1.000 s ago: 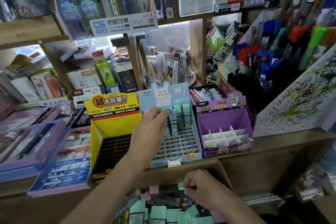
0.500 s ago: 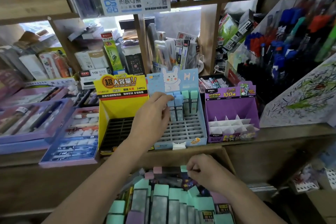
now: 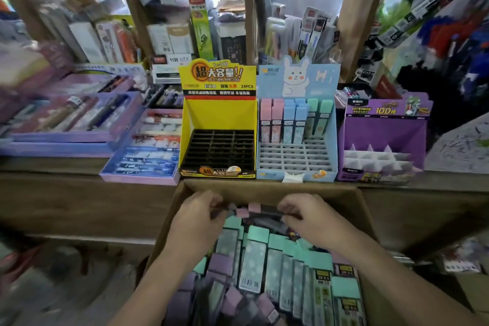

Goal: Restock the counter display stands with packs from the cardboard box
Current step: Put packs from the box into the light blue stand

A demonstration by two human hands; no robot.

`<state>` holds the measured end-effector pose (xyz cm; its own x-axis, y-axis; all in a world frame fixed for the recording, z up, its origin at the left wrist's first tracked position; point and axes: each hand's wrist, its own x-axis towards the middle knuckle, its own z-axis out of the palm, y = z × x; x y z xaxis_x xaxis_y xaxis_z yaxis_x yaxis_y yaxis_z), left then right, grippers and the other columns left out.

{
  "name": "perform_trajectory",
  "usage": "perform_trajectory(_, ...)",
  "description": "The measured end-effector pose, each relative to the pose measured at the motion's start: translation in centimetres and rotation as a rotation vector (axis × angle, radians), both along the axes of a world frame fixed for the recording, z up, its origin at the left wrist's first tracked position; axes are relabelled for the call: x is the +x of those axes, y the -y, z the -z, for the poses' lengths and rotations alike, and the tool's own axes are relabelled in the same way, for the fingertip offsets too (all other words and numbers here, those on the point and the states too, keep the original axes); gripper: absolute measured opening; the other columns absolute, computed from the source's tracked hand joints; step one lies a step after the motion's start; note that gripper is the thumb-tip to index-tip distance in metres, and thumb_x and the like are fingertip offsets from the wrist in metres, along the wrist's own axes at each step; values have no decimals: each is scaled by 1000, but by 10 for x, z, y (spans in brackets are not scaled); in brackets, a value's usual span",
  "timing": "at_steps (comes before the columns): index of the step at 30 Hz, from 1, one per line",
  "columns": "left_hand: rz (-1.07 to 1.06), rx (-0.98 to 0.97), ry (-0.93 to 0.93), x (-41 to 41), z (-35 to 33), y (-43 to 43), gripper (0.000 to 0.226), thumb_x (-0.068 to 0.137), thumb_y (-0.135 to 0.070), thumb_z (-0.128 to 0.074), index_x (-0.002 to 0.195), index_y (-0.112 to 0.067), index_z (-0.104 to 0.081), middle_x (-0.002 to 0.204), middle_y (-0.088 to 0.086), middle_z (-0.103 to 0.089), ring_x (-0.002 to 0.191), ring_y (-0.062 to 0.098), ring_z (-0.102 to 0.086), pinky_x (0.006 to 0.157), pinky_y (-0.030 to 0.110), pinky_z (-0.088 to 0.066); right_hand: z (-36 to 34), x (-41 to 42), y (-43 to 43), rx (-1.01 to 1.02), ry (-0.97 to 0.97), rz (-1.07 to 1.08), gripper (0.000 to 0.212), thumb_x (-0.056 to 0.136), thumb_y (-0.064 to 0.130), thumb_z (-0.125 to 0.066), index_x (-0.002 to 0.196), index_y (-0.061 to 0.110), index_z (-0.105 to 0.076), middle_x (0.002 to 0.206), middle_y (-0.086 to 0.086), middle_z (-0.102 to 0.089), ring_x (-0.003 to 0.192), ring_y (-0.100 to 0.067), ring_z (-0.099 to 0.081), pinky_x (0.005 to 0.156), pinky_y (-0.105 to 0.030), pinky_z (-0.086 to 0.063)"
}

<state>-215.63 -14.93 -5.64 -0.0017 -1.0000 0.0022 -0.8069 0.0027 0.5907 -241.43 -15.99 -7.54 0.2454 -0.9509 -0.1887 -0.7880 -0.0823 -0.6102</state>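
The cardboard box [image 3: 267, 189] stands below the counter, full of mint, purple and pink packs [image 3: 252, 257]. Both hands are inside it at the far end. My left hand [image 3: 194, 221] curls its fingers and thumb round a dark pack. My right hand [image 3: 311, 217] pinches another pack near the pink ones. On the counter stand three display stands. The yellow stand [image 3: 218, 119] has a bare black grid. The blue rabbit stand [image 3: 296, 164] holds pink, blue and green packs [image 3: 289, 122] in its back rows. The purple stand [image 3: 381, 137] shows only white dividers.
Flat lilac pen trays [image 3: 71, 124] and a blue tray [image 3: 143, 161] lie on the counter to the left. Shelves behind are packed with stationery boxes. Marker racks [image 3: 455, 42] rise at the right, with a scribbled test sheet [image 3: 460, 145] below them.
My left hand has left the blue rabbit stand and come down into the box beside the right hand. The view has tipped downward toward the box.
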Motion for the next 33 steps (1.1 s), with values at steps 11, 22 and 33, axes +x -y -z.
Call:
perform_trajectory(11,-5,226,197,2,24,1,26,94,-23,-56,119,-21,-58,119,5,-55,114,30,-53,97,44,-48,18,49,5,-143,-256,-107,26,98,10,-59,121,22,-66,117,1,-61,112,-24,-58,93,-36,-48)
perform_trajectory(22,4,245,307,-2,37,5,30,95,-24,-59,124,-19,-56,129,5,-48,125,29,-40,106,39,-40,37,48,2,-222,-356,-179,37,97,4,-59,127,25,-61,123,4,-49,120,-20,-42,106,-35,-36)
perform_trajectory(33,59,176,201,3,34,8,35,82,-26,-70,116,-33,-65,116,-8,-60,113,16,-53,95,31,-49,29,44,4,-238,-342,-193,19,102,17,-59,119,23,-65,118,3,-62,116,-20,-55,99,-33,-38)
